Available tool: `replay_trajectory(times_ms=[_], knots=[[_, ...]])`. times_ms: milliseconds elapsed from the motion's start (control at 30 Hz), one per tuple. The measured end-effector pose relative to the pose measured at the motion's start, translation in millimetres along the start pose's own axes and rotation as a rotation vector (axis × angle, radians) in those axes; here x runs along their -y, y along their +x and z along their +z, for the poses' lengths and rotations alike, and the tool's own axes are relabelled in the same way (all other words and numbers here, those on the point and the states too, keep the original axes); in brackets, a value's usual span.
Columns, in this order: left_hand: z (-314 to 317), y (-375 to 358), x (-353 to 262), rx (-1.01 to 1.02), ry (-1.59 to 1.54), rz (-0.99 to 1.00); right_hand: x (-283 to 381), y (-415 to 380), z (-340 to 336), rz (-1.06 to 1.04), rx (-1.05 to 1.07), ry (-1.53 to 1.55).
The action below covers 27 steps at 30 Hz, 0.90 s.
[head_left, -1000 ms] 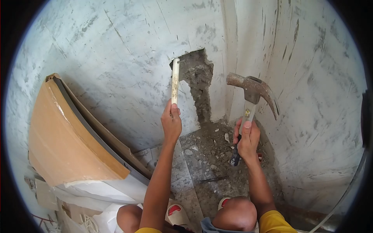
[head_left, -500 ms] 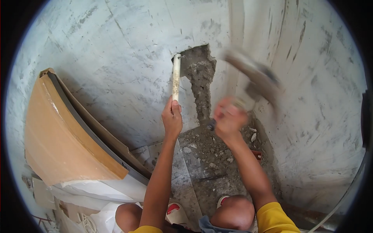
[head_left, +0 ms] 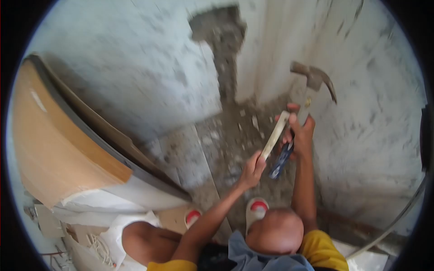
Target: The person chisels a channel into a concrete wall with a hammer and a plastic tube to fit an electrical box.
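My left hand (head_left: 252, 170) is closed around the near end of a short, stained white pipe (head_left: 275, 136), which slants up to the right. The pipe's far end meets the fingers of my right hand (head_left: 302, 135). That hand also grips a claw hammer (head_left: 313, 77) partway along its handle, head up, claw pointing right and down. Below the hand sticks out the blue handle end (head_left: 281, 161). Beyond both hands, the wall has a chiselled-out recess (head_left: 221, 34), wide at the top and narrowing into a channel toward the floor.
Rubble (head_left: 235, 131) lies on the floor in the corner beside grey floor tiles (head_left: 190, 153). A large curved-looking cardboard-wrapped panel (head_left: 72, 149) leans at the left wall. A cable (head_left: 393, 221) runs along the right side; a coil of white cord (head_left: 98, 248) lies lower left.
My left hand has brought the pipe away from the recess, down and right, to my right hand. The hammer, blurred by motion before, is now fairly still. The view has tilted downward.
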<state>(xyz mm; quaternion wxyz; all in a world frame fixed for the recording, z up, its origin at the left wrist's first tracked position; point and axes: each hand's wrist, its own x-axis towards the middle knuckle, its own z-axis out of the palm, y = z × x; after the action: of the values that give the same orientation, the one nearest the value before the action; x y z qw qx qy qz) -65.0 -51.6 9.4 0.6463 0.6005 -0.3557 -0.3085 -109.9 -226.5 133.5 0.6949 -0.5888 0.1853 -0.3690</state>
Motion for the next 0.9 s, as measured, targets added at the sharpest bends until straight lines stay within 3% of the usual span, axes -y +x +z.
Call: replay_trajectory(times_ms=[67,133,233,267,333,400,433,500,533,567,700,833,900], knots=[[27,-17,16,0.088,-0.071,-0.118,-15,-27,-29,0.181,-0.015,-0.131],[52,-39,32,0.162,-0.135,-0.188,-37,-48,-52,0.025,0.090,0.133],[69,-62,47,0.203,-0.203,-0.345,-44,-83,-69,0.105,0.079,-0.001],[71,-68,51,0.240,-0.127,-0.401,-43,-91,-72,0.250,-0.035,-0.193],[74,-80,71,0.312,-0.069,-0.467,-53,-101,-82,0.338,-0.086,-0.381],[53,-70,106,0.525,0.585,-0.112,-65,-109,-94,0.473,-0.155,-0.692],[39,-62,105,0.462,0.552,-0.203,-74,-116,-100,0.469,-0.173,-0.707],[3,-40,89,0.346,0.508,-0.333,-93,-128,-106,0.388,-0.140,-1.053],[-14,-29,77,0.301,0.497,-0.373,-101,-134,-103,0.511,-0.154,-1.103],[-26,-19,68,0.234,0.480,-0.363,-110,-141,-101,0.635,-0.168,-1.147],[-45,22,-4,0.075,0.421,-0.260,-156,-184,-99,0.505,-0.057,-1.248],[-47,56,-84,0.162,0.464,-0.145,-169,-203,-88,0.430,0.077,-1.273],[-49,68,-126,0.444,0.695,-0.098,-170,-205,-93,0.420,0.149,-1.284]])
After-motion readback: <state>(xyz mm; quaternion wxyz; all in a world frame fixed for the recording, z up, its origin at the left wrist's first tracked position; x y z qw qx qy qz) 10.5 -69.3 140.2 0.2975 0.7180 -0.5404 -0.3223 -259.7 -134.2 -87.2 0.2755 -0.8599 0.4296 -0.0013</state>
